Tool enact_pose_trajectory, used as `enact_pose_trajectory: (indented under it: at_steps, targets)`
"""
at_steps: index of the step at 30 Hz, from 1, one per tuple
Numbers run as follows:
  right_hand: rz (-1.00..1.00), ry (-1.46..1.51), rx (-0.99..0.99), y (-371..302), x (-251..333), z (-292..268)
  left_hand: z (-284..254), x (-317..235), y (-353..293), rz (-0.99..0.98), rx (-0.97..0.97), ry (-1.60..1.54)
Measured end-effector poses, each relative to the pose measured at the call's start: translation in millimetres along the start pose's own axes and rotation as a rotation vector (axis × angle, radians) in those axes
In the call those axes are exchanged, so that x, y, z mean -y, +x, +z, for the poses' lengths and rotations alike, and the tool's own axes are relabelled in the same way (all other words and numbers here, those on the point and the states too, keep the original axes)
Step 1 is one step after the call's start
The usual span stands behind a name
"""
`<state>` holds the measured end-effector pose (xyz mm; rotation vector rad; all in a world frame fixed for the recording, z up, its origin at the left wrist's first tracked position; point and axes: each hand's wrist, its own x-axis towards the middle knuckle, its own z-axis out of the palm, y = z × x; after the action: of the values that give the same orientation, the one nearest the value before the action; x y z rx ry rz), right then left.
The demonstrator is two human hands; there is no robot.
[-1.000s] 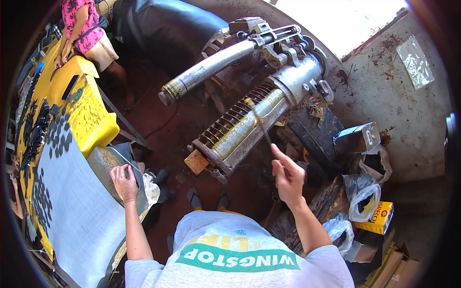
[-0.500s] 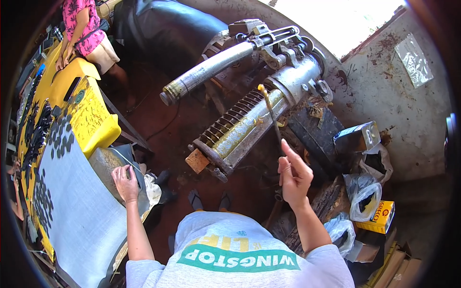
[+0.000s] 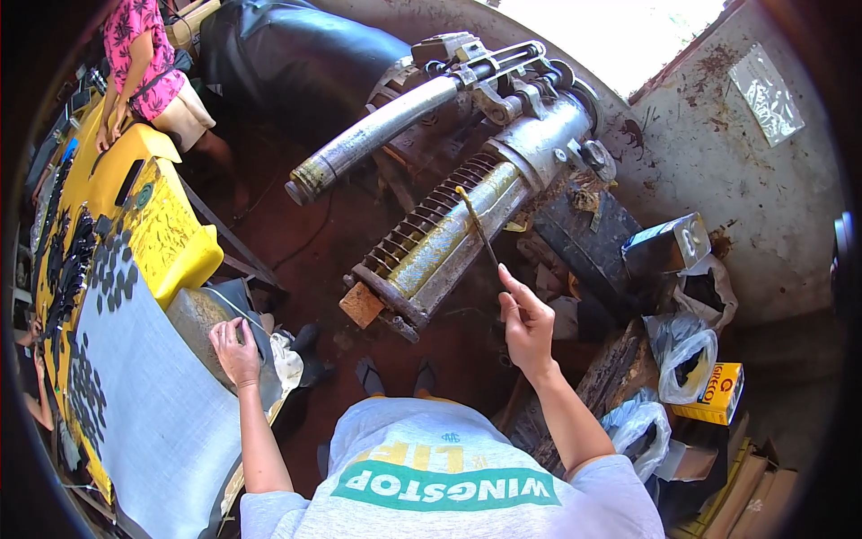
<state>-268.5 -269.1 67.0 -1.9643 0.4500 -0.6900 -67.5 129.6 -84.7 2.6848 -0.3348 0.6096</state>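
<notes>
My right hand (image 3: 530,337) pinches a thin dark stick (image 3: 486,241) whose tip is coated with yellow grease. That tip lies over the grease-smeared metal barrel (image 3: 435,256) of a machine, at its upper part. A long coil spring (image 3: 429,216) runs along the barrel's left side, and an orange-brown block (image 3: 362,305) sits at its near end. My left hand (image 3: 236,355) rests with fingers apart on the edge of a rounded grey-brown object (image 3: 197,323) beside the work table, holding nothing.
A metal lever arm (image 3: 377,139) slants above the machine. The yellow table (image 3: 193,229) at left carries a pale sheet (image 3: 148,386) and many small dark pieces. Beyond it stands a person in a pink shirt (image 3: 139,45). Plastic bags (image 3: 687,359) and a yellow box (image 3: 716,393) lie right.
My right hand has moved left and slightly down with the stick, so its greased tip has slid nearer along the barrel. My left hand stays on the edge. The view has shifted slightly.
</notes>
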Motion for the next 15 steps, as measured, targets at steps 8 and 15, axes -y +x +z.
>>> enact_pose_trajectory:
  at_steps: [8, 15]
  targets:
    - [0.5, 0.703, 0.238, 4, 11, -17, 2, 2, -1, 0.004, 0.001, 0.003]
    - [0.74, 1.231, 0.289, -1, 5, -19, -7, -1, 3, 0.021, 0.075, -0.085]
